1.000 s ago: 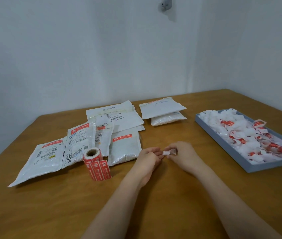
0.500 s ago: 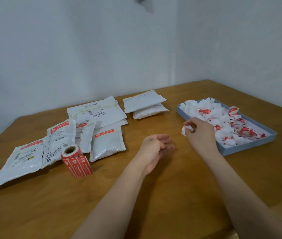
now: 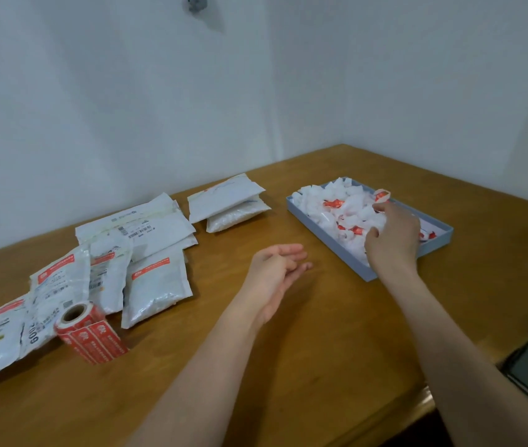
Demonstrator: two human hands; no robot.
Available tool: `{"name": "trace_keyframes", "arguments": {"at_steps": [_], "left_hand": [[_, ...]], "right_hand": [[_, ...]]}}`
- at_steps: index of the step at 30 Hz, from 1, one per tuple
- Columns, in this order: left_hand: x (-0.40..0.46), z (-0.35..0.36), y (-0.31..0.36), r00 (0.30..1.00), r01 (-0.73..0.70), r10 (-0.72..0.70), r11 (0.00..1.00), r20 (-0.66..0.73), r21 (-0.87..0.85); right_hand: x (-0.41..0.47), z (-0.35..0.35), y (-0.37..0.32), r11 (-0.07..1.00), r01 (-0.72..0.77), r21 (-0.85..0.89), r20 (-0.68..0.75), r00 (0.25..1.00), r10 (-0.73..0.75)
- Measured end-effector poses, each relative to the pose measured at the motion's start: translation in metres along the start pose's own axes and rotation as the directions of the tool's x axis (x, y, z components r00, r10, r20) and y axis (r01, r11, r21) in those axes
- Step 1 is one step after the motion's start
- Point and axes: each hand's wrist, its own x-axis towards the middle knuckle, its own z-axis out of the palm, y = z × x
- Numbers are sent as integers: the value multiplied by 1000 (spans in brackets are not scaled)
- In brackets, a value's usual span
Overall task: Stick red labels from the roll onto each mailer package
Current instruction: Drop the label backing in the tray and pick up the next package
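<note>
Red label roll; white mailers; blue tray

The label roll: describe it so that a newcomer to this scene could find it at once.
Start at the wooden table and go to the spread of white mailer packages on its left side. At their near edge lies the label roll, tipped on its side, with a strip of labels unrolled towards the viewer. It is the only red cylinder there; its neighbours are flat white pouches.

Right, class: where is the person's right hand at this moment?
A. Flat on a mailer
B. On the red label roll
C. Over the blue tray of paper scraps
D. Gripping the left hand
C: the right hand is over the tray among the scraps, far from the roll and mailers; the left hand hangs open apart from it.
</note>
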Motion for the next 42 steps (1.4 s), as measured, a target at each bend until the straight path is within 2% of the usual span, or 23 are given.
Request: {"name": "trace_keyframes", "arguments": {"at_steps": [5, 9, 14, 20, 23, 27, 29, 32, 35, 37, 42], "left_hand": [[1, -2, -1, 1000, -11, 11, 1000, -11, 1], [1, -13, -1, 999, -36, 36, 999, -37, -9], [-2, -33, 3, 993, -53, 56, 998, -100, 36], [-11, -80, 4, 944, -99, 184, 950, -274, 295], [-20, -110, -2, 875, -131, 319, 880, -364, 457], [-32, -142, -13, 797, -146, 466, 765, -383, 627], [-35, -153, -18, 775, -135, 495, 737, -394, 662], [-34, -163, -23, 749, -119, 518, 719, -414, 685], [-29, -171, -27, 735, -129, 524, 732, -430, 669], [-23, -175, -31, 715, -132, 543, 724, -441, 677], [-13, -181, -33, 653, -177, 612, 696, -445, 696]], "right_hand": [[-1, 4, 0, 999, 48, -22, -8, 999, -48], [-8, 11, -11, 988, 142, -53, -11, 990, -143], [-26, 25, -36, 954, 296, 45, 9, 955, -297], [-46, 44, -69, 932, 358, 65, 98, 927, -363], [-55, 56, -83, 916, 392, 86, 137, 906, -400], [-68, 83, -101, 886, 441, 141, 257, 848, -463], [-78, 98, -109, 890, 411, 197, 355, 816, -456], [-93, 120, -113, 913, 274, 303, 512, 761, -398], [-104, 139, -116, 922, 187, 338, 643, 670, -372], [-106, 149, -120, 921, 186, 343, 678, 629, -379], [-98, 168, -139, 910, 174, 377, 682, 612, -400]]}}
